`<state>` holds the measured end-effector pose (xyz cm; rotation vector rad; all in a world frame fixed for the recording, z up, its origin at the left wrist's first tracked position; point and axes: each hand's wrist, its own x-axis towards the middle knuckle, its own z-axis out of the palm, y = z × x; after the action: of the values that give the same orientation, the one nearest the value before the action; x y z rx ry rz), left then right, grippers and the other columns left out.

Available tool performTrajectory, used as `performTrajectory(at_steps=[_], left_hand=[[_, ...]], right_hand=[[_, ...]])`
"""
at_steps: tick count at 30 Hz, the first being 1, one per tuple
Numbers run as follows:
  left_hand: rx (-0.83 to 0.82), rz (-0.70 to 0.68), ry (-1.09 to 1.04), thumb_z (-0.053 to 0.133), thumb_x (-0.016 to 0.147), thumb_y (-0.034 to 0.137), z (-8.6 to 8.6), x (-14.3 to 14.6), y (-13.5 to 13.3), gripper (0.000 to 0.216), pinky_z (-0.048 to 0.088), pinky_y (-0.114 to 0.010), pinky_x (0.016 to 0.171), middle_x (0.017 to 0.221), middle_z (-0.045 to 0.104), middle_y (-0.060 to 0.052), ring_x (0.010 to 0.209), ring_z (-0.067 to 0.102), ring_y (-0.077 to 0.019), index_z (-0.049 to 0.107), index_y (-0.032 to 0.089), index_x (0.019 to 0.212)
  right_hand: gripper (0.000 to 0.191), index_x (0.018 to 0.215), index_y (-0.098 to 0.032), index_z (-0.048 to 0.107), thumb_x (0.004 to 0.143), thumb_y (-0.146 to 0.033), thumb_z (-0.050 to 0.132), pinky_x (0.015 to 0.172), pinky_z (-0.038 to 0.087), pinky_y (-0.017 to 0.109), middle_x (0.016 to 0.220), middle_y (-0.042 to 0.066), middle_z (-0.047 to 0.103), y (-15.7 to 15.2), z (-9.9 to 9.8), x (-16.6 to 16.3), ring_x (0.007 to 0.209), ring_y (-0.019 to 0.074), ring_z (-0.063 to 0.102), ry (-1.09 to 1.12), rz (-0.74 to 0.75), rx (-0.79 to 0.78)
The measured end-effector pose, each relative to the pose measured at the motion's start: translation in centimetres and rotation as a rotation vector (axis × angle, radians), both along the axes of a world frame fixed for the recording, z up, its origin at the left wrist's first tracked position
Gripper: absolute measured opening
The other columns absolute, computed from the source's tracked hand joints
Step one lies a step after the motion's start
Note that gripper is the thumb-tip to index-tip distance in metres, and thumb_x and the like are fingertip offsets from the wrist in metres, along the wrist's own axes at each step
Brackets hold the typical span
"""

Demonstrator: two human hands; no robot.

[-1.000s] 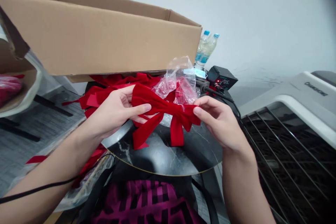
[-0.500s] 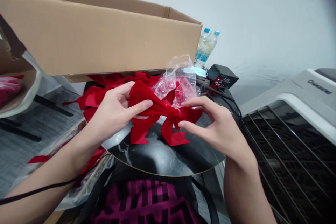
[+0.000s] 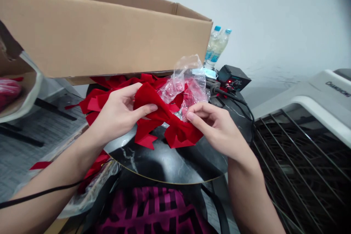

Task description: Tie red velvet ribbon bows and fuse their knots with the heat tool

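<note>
A red velvet bow [image 3: 160,119] is held between both hands above a round black marble-look table [image 3: 167,162]. My left hand [image 3: 119,111] pinches the bow's left loop between thumb and fingers. My right hand [image 3: 212,128] grips the right loop and tail, folding them inward and down. Behind the bow lies a crumpled clear plastic bag [image 3: 186,84] with red pieces inside, and a pile of more red bows [image 3: 109,89] spreads to the left under the box.
A large open cardboard box [image 3: 104,33] overhangs the table at the back. Two water bottles [image 3: 216,47] and a small black device with a red light [image 3: 233,78] stand behind. A grey appliance with a black wire grille [image 3: 304,146] is at right. A black cable crosses my left forearm.
My right hand has moved in from the bow's right end toward its middle, folding the right loop and tail down. The left hand kept its grip and barely moved.
</note>
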<state>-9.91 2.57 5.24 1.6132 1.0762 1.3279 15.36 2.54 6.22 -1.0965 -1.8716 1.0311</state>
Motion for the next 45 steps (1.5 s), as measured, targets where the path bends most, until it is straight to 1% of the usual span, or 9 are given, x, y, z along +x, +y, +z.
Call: performTrajectory(at_steps=[7, 13, 16, 20, 26, 30, 35, 40, 45], left_hand=[[0.014, -0.01, -0.015, 0.084, 0.081, 0.024, -0.3, -0.8, 0.3, 0.015, 0.058, -0.03, 0.085, 0.096, 0.076, 0.001, 0.092, 0.071, -0.0218, 0.077, 0.027, 0.094], [-0.018, 0.072, -0.166, 0.091, 0.073, 0.026, -0.7, -0.5, 1.5, 0.038, 0.057, -0.03, 0.089, 0.099, 0.074, 0.001, 0.098, 0.07, -0.0204, 0.067, 0.028, 0.102], [-0.155, 0.167, -0.144, 0.094, 0.07, 0.033, -1.2, -0.6, 1.4, 0.037, 0.057, -0.024, 0.072, 0.075, 0.066, 0.005, 0.074, 0.068, -0.0142, 0.061, 0.025, 0.087], [-0.608, -0.395, -0.127, 0.069, 0.092, 0.056, -2.1, -0.1, 0.2, 0.043, 0.063, -0.034, 0.074, 0.075, 0.073, -0.008, 0.073, 0.074, -0.0206, 0.07, 0.016, 0.075], [-0.672, -0.362, -0.49, 0.082, 0.086, 0.033, -3.3, 0.2, -0.3, 0.017, 0.063, -0.029, 0.082, 0.095, 0.08, -0.006, 0.084, 0.075, -0.0168, 0.078, 0.021, 0.097], [-0.72, -0.387, -0.463, 0.083, 0.083, 0.035, -2.4, -1.2, 0.2, 0.02, 0.063, -0.029, 0.079, 0.096, 0.082, -0.01, 0.081, 0.077, -0.021, 0.082, 0.018, 0.093], [-0.807, -0.525, -0.323, 0.08, 0.084, 0.041, -0.7, -1.5, 0.6, 0.021, 0.063, -0.035, 0.071, 0.083, 0.082, -0.009, 0.073, 0.078, -0.0255, 0.083, 0.021, 0.079], [-0.825, -0.412, -0.371, 0.07, 0.088, 0.061, -0.5, -1.4, 0.9, 0.042, 0.062, -0.033, 0.072, 0.092, 0.083, -0.01, 0.078, 0.078, -0.0244, 0.085, 0.022, 0.089], [-0.44, -0.29, -0.063, 0.081, 0.082, 0.05, -0.1, -2.6, 0.4, 0.038, 0.058, -0.035, 0.097, 0.117, 0.081, -0.007, 0.108, 0.075, -0.0278, 0.083, 0.026, 0.111]], right_hand=[[0.025, 0.114, -0.021, 0.068, 0.099, -0.041, 0.067, 0.075, 0.057, 0.027, 0.094, 0.003, 0.077, -0.9, 0.2, 0.4, 0.085, 0.0165, 0.074, -0.001, -0.005, 0.039], [0.011, 0.094, -0.024, 0.067, 0.09, -0.015, 0.073, 0.076, 0.057, 0.03, 0.09, 0.001, 0.073, -3.1, -0.3, 0.0, 0.081, 0.0166, 0.069, -0.212, -0.085, 0.461], [0.018, 0.098, -0.023, 0.067, 0.09, -0.007, 0.068, 0.079, 0.057, 0.03, 0.091, 0.003, 0.071, -3.5, -1.3, -1.2, 0.084, 0.0167, 0.068, -0.249, -0.21, 0.673], [0.019, 0.106, -0.02, 0.068, 0.093, -0.007, 0.065, 0.083, 0.058, 0.033, 0.097, 0.007, 0.071, -3.9, -3.3, -3.2, 0.089, 0.0184, 0.068, -0.336, -0.189, 0.78], [0.026, 0.121, -0.017, 0.068, 0.095, -0.019, 0.07, 0.089, 0.06, 0.037, 0.107, 0.01, 0.073, -5.6, -2.8, -4.3, 0.098, 0.0224, 0.07, -0.344, 0.003, 0.69], [0.03, 0.119, -0.026, 0.071, 0.09, -0.019, 0.075, 0.091, 0.06, 0.038, 0.109, 0.006, 0.075, -4.9, -0.3, -2.4, 0.101, 0.023, 0.072, -0.097, -0.091, 0.636], [0.062, 0.148, -0.029, 0.054, 0.09, -0.028, 0.076, 0.114, 0.049, 0.053, 0.152, 0.011, 0.056, -0.8, 1.1, -1.2, 0.139, 0.0334, 0.054, -0.139, -0.099, 0.604], [0.014, 0.103, -0.024, 0.075, 0.092, -0.031, 0.076, 0.078, 0.062, 0.028, 0.099, 0.002, 0.076, 1.0, 0.2, -1.5, 0.085, 0.0171, 0.074, 0.004, 0.008, 0.213], [0.015, 0.102, -0.023, 0.073, 0.091, -0.032, 0.077, 0.08, 0.062, 0.029, 0.101, 0.003, 0.077, 1.0, -0.9, -1.6, 0.089, 0.0181, 0.075, 0.116, -0.045, 0.098]])
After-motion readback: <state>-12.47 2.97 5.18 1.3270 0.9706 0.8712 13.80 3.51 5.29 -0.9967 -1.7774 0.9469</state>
